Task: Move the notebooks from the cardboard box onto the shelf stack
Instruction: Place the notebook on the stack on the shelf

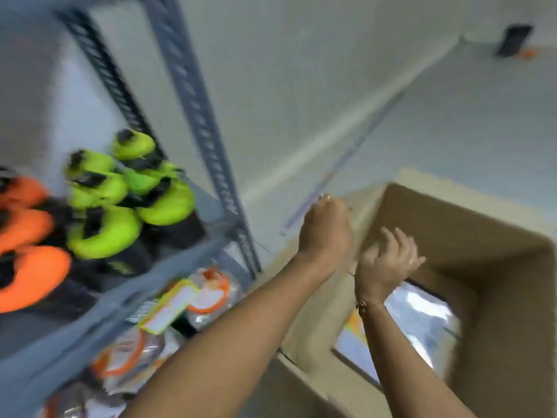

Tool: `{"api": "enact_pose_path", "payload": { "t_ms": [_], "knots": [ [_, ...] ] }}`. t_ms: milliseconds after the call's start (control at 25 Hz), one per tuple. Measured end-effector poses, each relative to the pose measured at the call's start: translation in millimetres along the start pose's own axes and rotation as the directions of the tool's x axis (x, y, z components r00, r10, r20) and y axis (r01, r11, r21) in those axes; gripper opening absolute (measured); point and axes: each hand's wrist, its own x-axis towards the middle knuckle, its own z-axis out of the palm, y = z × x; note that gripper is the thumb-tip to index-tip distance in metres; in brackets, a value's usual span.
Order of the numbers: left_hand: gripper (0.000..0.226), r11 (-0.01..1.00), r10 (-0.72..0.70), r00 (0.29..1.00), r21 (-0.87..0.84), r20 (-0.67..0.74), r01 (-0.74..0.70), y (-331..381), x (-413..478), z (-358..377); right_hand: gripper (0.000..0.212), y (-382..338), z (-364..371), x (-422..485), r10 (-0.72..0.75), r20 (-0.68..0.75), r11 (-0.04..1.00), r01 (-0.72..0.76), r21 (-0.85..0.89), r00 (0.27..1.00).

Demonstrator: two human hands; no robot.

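Brown cardboard box (470,251) stands open beside the grey metal shelf (193,95). Shiny wrapped notebooks (422,318) lie flat at its bottom, below both hands. Right hand (388,260) is nearer, fingers apart and empty. Left hand (325,230) looks curled at the box edge; I cannot tell if it grips.

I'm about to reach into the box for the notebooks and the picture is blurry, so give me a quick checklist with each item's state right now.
1. Cardboard box open at the top: ok.
2. Contents reachable: shiny plastic-wrapped items lie at the bottom; whether they are notebooks, cannot tell.
3. Left hand free: cannot tell; it is closed at the box's flap.
4. Right hand free: ok, fingers open, nothing held.
5. Room on the shelf: not ok on the visible levels, crowded with green and orange items and bagged goods.
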Motion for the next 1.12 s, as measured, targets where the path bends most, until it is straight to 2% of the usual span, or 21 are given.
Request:
{"api": "enact_pose_path", "payload": {
  "t_ms": [40, 80, 160, 240, 280, 320, 360, 440, 600, 720, 800, 960, 1040, 1120],
  "knots": [
    [0.030, 0.998, -0.055, 0.979, 0.023, 0.198, 0.051, -6, 3, 62, 0.037, 57, -2, -3, 0.134, 0.092, 0.982, -0.120, -0.145, 0.987],
    [0.029, 0.995, -0.095, 0.932, 0.064, 0.351, 0.077, -15, 0, 119, 0.037, 106, -5, -10, 0.268, 0.197, 0.933, -0.204, -0.296, 0.943],
    [0.026, 0.976, -0.198, 0.799, 0.191, 0.568, 0.106, -43, -17, 210, 0.035, 177, -15, -28, 0.561, 0.287, 0.762, -0.349, -0.545, 0.777],
    [0.038, 0.930, -0.348, 0.662, 0.332, 0.663, 0.157, -74, -36, 273, 0.048, 229, -19, -40, 0.798, 0.229, 0.534, -0.477, -0.698, 0.558],
    [0.049, 0.906, -0.413, 0.615, 0.375, 0.671, 0.199, -88, -43, 297, 0.061, 252, -21, -44, 0.860, 0.190, 0.448, -0.524, -0.724, 0.473],
    [0.061, 0.877, -0.475, 0.583, 0.404, 0.659, 0.258, -102, -48, 309, 0.072, 266, -22, -48, 0.886, 0.195, 0.420, -0.551, -0.721, 0.421],
    [0.071, 0.847, -0.532, 0.555, 0.420, 0.640, 0.326, -111, -53, 318, 0.078, 276, -24, -51, 0.889, 0.218, 0.429, -0.566, -0.704, 0.403],
    [0.074, 0.804, -0.594, 0.525, 0.446, 0.610, 0.393, -122, -61, 332, 0.078, 288, -25, -58, 0.866, 0.239, 0.476, -0.583, -0.658, 0.439],
    [0.048, 0.796, -0.598, 0.603, 0.483, 0.528, 0.366, -116, -60, 329, 0.068, 276, -21, -62, 0.854, 0.156, 0.482, -0.639, -0.599, 0.497],
    [0.035, 0.816, -0.540, 0.669, 0.512, 0.510, 0.269, -107, -59, 316, 0.057, 262, -21, -59, 0.845, 0.035, 0.454, -0.682, -0.573, 0.533],
    [0.033, 0.839, -0.462, 0.728, 0.517, 0.506, 0.173, -100, -59, 303, 0.055, 250, -24, -54, 0.831, -0.013, 0.460, -0.700, -0.546, 0.556],
    [0.033, 0.897, -0.297, 0.843, 0.434, 0.449, 0.085, -69, -58, 245, 0.048, 208, -45, -46, 0.762, -0.070, 0.584, -0.730, -0.355, 0.644],
    [0.033, 0.947, -0.166, 0.919, 0.317, 0.357, 0.048, -49, -54, 195, 0.043, 171, -53, -40, 0.722, -0.097, 0.664, -0.726, -0.180, 0.685],
    [0.030, 0.966, 0.048, 0.982, 0.242, 0.184, -0.093, -32, -60, 118, 0.043, 111, -63, -35, 0.619, -0.090, 0.785, -0.617, 0.049, 0.780]
  ]
}}
